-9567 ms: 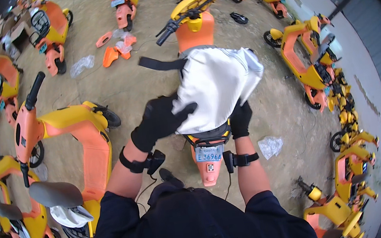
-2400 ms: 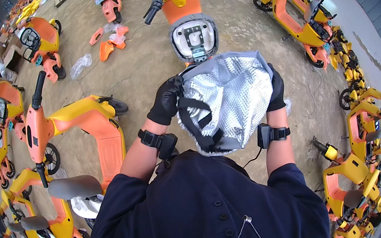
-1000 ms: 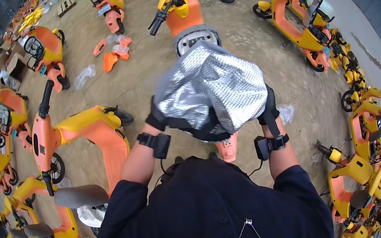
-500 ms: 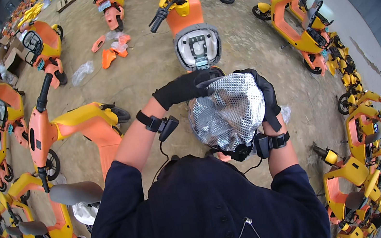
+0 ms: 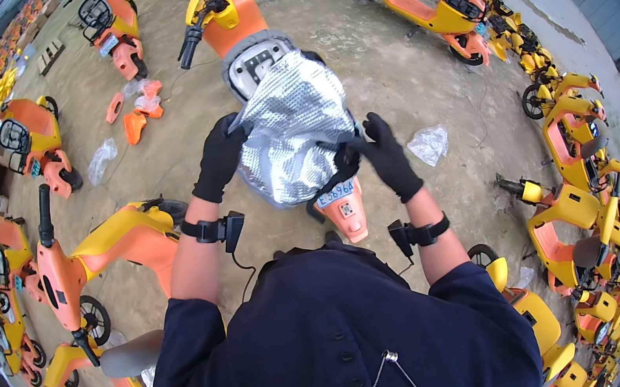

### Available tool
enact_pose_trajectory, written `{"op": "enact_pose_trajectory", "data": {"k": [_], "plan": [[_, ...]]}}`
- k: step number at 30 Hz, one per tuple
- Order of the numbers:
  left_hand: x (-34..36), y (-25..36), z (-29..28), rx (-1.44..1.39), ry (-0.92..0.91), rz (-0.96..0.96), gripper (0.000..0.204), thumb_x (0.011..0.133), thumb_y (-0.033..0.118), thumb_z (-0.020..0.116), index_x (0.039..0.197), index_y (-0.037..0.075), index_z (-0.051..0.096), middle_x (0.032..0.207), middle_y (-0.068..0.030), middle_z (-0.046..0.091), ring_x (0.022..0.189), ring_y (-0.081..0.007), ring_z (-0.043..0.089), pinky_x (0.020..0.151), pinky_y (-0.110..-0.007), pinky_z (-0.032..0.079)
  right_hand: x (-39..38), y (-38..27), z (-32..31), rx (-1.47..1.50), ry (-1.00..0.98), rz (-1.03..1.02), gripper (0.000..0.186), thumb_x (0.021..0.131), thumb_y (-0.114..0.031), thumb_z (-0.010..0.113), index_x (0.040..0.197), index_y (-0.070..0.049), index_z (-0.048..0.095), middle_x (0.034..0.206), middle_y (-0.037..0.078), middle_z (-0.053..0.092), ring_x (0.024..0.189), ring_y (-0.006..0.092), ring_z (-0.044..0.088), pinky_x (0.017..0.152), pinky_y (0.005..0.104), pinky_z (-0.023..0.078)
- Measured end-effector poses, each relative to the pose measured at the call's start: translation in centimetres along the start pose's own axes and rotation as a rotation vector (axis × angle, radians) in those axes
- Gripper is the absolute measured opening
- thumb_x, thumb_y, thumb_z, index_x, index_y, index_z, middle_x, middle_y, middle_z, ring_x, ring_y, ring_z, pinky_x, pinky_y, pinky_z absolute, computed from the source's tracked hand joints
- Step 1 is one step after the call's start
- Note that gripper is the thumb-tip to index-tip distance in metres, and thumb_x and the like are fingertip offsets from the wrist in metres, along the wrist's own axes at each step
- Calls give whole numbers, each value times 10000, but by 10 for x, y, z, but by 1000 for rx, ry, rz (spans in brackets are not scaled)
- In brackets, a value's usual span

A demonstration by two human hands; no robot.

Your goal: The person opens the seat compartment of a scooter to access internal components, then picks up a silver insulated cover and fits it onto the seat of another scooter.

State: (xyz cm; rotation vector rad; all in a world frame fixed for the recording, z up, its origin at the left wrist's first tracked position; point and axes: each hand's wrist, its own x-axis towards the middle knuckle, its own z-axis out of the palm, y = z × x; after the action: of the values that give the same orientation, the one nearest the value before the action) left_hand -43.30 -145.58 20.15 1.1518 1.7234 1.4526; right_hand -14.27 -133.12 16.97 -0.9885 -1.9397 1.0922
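With my left hand (image 5: 220,157) I'm gripping the silver cover (image 5: 290,121) over the scooter's rear end (image 5: 349,216), seemingly steadying it, while my right hand (image 5: 391,160) is hanging half-open beside it.

Compared with half a second earlier, we see the silver cover (image 5: 289,129) spread higher, now overlapping the lower part of the upturned seat (image 5: 251,67), then uncovered. We find the left hand (image 5: 218,161) shifted from the cover's upper edge to its left edge, and the right hand (image 5: 393,163) moved from its right side to the black strap (image 5: 347,161). Below, we note the number plate (image 5: 336,192), previously hidden, exposed.
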Motion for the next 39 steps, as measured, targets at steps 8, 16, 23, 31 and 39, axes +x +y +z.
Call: {"op": "enact_pose_trajectory", "data": {"k": [8, 16, 23, 31, 39], "plan": [[-12, 21, 1, 117, -10, -1, 302, 810, 133, 541, 1087, 12, 530, 935, -51, 592, 824, -98, 524, 746, -230, 413, 25, 5, 16, -28, -61, 58, 542, 736, -185, 651, 1182, 18, 420, 1044, 176, 545, 902, 247, 555, 773, 329, 445], [-24, -35, -62, -57, 189, 64, 294, 867, 184, 493, 1073, -19, 548, 987, -65, 590, 893, -129, 536, 800, -257, 417, 22, 0, -17, 939, -234, 252, 263, 810, -156, 548, 1001, 25, 554, 876, 70, 602, 770, 156, 568, 694, 274, 455], [-38, -41, -53, -384, 232, 82, 426, 898, 294, 444, 1162, -39, 463, 1067, -87, 537, 940, -112, 501, 841, -249, 389, 21, -102, -47, 1452, -242, 110, 375, 828, -103, 441, 1140, 106, 443, 1144, 200, 505, 1068, 261, 487, 954, 354, 345], [-33, -49, -3, -593, 115, -134, 479, 924, 396, 311, 863, 14, 594, 789, -42, 618, 678, -101, 564, 645, -241, 450, 43, -90, -17, 1474, -161, 188, 409, 903, -275, 389, 1181, 21, 437, 1220, 154, 463, 1108, 280, 457, 952, 410, 344], [-42, -53, 6, -443, 287, -88, 444, 933, 338, 324, 986, -20, 581, 856, -53, 614, 761, -110, 556, 698, -246, 442, 16, -50, 6, 1497, -227, 422, 348, 867, -167, 452, 1173, -1, 460, 1195, 120, 484, 1109, 224, 460, 959, 354, 357]]}}
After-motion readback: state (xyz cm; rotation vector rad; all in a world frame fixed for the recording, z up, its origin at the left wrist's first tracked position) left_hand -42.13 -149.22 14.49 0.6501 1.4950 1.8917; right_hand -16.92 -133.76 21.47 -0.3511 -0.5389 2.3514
